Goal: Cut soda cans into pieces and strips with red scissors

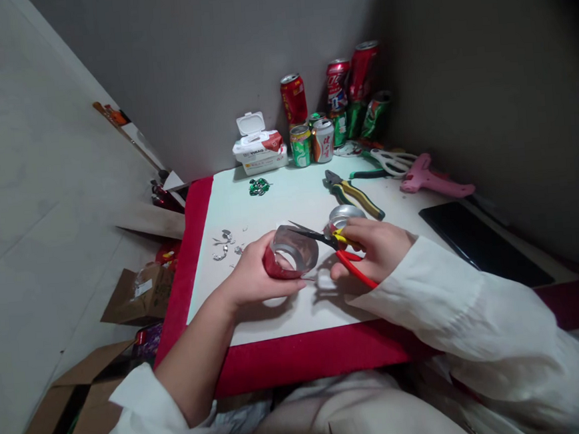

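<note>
My left hand (256,273) is wrapped round a cut red can (292,251), an open ring whose silvery inside faces me. In my right hand (379,247) are scissors (328,238) with dark blades and red and yellow handles. The blades point left, over the can's upper rim; whether they touch the metal I cannot tell. Just behind my right hand lies a cut-off can end (344,214), partly hidden by the fingers. Small silvery metal scraps (224,243) are scattered on the white board left of the can.
Pliers (352,194), white-handled scissors (393,161), a pink glue gun (434,177) and a black tablet-like slab (482,242) lie to the right. Several cans (322,141) and a wipes pack (259,151) line the wall. Green pieces (258,186) lie nearby. Cardboard boxes (142,295) stand at left.
</note>
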Tool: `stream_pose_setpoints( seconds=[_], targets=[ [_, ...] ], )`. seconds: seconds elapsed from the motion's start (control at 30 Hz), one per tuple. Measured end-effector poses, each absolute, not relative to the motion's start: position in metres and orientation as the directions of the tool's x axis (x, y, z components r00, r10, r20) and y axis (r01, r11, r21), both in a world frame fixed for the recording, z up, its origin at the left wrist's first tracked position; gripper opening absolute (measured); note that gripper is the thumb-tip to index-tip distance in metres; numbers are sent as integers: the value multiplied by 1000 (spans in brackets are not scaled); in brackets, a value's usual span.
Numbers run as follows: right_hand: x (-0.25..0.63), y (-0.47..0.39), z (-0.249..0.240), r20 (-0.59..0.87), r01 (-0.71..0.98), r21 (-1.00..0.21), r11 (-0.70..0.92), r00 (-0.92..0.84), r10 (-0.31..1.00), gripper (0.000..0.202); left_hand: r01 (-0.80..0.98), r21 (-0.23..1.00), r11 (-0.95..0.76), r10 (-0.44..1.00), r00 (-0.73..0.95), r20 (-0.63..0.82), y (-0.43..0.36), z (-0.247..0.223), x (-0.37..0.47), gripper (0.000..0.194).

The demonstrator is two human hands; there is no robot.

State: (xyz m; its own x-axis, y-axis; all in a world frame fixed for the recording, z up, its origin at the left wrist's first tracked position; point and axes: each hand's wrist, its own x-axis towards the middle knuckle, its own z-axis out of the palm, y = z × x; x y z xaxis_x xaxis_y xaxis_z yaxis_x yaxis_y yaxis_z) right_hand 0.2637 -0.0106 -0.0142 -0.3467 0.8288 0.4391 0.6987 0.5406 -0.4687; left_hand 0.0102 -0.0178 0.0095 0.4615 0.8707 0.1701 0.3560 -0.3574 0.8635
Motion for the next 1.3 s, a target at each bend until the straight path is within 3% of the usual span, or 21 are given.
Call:
stream_pose_setpoints(
  seconds=[0.57,1.03,1.3],
  targets=[
    [272,-5,-16,421,641,-496,586,-413,808,61,378,871,-315,873,475,109,-20,17,3,44],
    [265,-11,-18,410,633,-535,559,-384,827,59,379,895,-236,852,524,3,-21,13,7,50],
    [275,-7,-14,344,610,-524,595,-488,802,56,385,870,-308,831,553,49,-20,14,6,50]
  ],
)
